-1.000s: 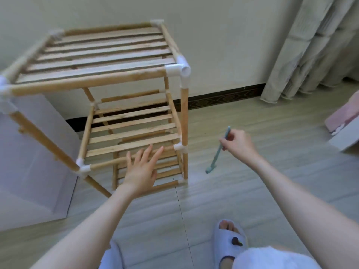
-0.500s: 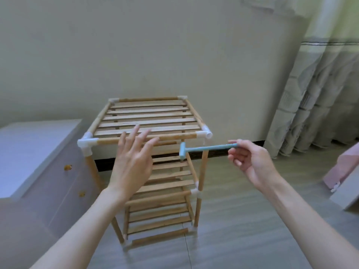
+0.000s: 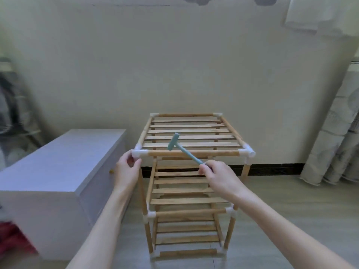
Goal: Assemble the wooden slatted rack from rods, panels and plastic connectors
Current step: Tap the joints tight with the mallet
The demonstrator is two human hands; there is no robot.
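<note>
The wooden slatted rack [image 3: 191,153] stands upright on the floor against the wall, with three slatted shelves joined by white plastic connectors. My left hand [image 3: 127,171] grips the top front-left connector [image 3: 139,153], thumb and fingers curled round it. My right hand [image 3: 217,176] holds the handle of a small light-blue plastic hammer [image 3: 175,144]. The hammer's head hovers over the front slats of the top shelf, left of its middle.
A low white cabinet [image 3: 58,164] stands close to the rack's left side. Rolled curtains [image 3: 338,152] hang at the right. A red object [image 3: 13,241] lies at the lower left. Grey plank floor lies in front.
The view has risen and pulled back. My left hand went from open in the air to gripping the top front-left connector. My right hand swung the hammer up over the top shelf.
</note>
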